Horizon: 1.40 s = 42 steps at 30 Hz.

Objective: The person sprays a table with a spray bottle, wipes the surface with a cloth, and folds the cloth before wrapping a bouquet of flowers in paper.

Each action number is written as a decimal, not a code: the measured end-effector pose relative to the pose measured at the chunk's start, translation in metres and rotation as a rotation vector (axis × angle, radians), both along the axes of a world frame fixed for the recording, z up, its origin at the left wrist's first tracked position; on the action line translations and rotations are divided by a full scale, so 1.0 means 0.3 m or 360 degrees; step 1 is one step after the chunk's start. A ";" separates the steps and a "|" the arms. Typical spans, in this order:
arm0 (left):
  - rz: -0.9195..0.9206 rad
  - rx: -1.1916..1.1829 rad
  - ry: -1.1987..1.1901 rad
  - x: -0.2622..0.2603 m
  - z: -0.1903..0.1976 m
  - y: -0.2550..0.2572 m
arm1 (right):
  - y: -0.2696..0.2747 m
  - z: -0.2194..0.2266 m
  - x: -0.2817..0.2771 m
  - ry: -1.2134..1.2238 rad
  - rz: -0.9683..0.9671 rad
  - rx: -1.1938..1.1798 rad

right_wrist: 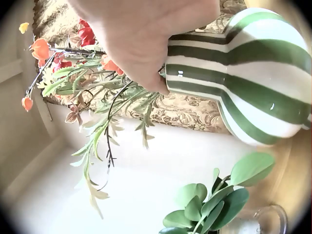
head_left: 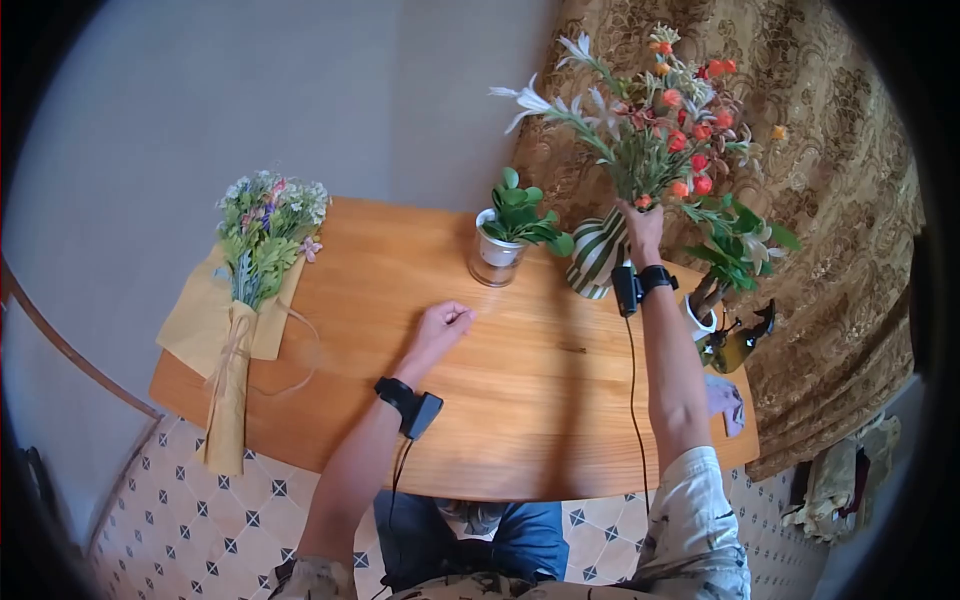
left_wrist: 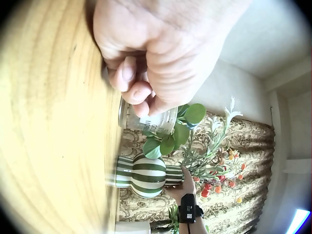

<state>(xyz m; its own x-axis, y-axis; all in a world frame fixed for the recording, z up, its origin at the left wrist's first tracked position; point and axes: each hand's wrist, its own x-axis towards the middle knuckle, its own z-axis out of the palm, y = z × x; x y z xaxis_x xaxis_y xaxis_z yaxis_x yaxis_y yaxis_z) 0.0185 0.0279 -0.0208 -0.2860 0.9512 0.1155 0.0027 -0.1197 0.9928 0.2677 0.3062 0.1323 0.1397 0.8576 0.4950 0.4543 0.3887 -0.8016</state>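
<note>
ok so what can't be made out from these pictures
Lower stems of the flowers: head view, hidden inside the striped vase.
Lettering on the clear pot: left wrist view, blurred, partly behind the left hand.
Part of the right hand: right wrist view, cut by the top edge.
Stems of wrapped bouquet: head view, inside brown paper.
Part of the white pot: left wrist view, cut by the bottom edge.

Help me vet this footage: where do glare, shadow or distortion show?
Head view: black curved corners, and a shadow band down the table; left wrist view: a glaring bright patch at bottom right; right wrist view: a washed-out wall, with small glints on the striped vase.
</note>
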 end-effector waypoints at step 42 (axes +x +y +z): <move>-0.0004 -0.0075 -0.0030 0.013 0.031 -0.007 | -0.013 0.001 0.110 0.0324 0.0808 -0.0394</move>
<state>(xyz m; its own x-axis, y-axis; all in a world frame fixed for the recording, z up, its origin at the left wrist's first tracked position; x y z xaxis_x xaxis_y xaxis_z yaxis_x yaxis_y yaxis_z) 0.0224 0.0257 -0.0115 -0.2854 0.9562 0.0654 -0.0160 -0.0730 0.9972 0.3007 0.3024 0.1325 -0.2468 0.9282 0.2785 0.0884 0.3077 -0.9474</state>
